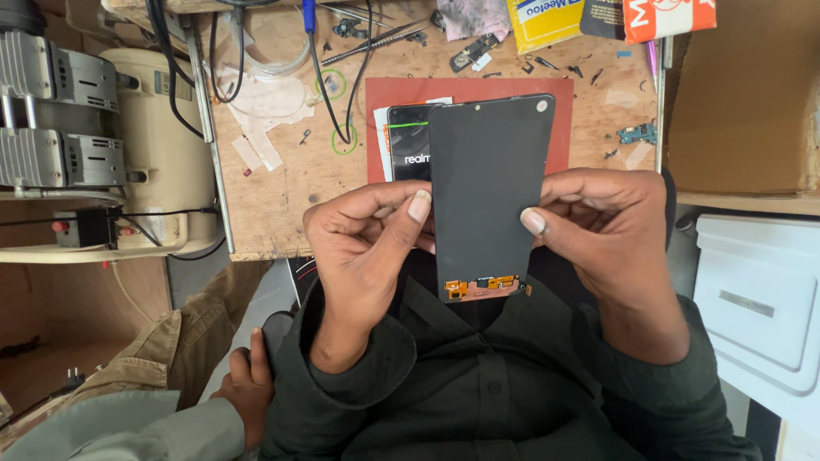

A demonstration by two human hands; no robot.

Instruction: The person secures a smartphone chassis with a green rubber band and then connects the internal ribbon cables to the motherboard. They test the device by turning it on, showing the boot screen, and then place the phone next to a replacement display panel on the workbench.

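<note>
- Worn wooden bench [282,196] carries a red rectangular work mat [559,128], loose screws and small dark parts, black cables [329,94] and fine metal tweezers [376,41]; a cream-coloured machine housing [158,145] stands at its left edge.
- Left hand [367,256] is closed on the left edge of a thin black rectangular phone display panel [489,183], thumb across the face.
- Right hand [611,235] is closed on the right edge, thumb tip on the glass.
- Panel position: held upright above the lap, in front of the mat, clear of the bench.
- Status, as judged: panel is detached from any phone body; its orange flex connector strip [487,286] hangs bare at the lower end, unconnected.
- Remaining, as judged: fitting is not done. A second black phone with a lit screen [406,141] lies on the mat behind the panel.
- Another person's hand [248,388] rests at lower left, apart from the work.
</note>
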